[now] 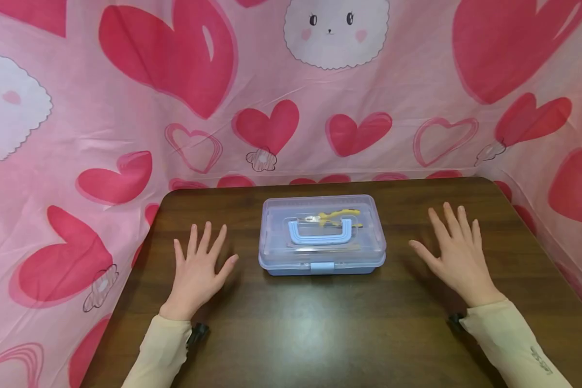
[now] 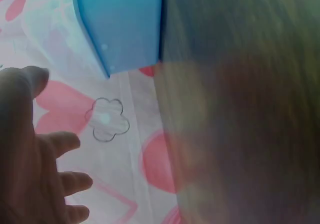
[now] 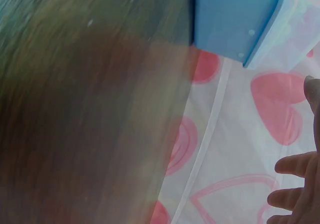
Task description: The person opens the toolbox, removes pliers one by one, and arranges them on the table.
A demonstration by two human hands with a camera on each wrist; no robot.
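A closed plastic toolbox (image 1: 322,264) with a see-through lid and a light blue folded handle (image 1: 320,238) sits on the dark wooden table in the head view. Through its lid shows a yellow-handled tool (image 1: 340,214) that looks like pliers. To the left of the box is my left hand (image 1: 197,277), fingers spread and holding nothing. My right hand (image 1: 458,261) is on the other side, likewise spread and apart from the box. Each wrist view catches a blue end of the box, at the top of the left wrist view (image 2: 122,26) and of the right wrist view (image 3: 235,21).
The brown table (image 1: 296,328) has rounded far corners. Pink cloth (image 1: 281,81) printed with hearts and white fluffy faces hangs behind it and along both sides. A small black object (image 1: 199,333) shows at the left cuff, and another (image 1: 456,320) at the right cuff.
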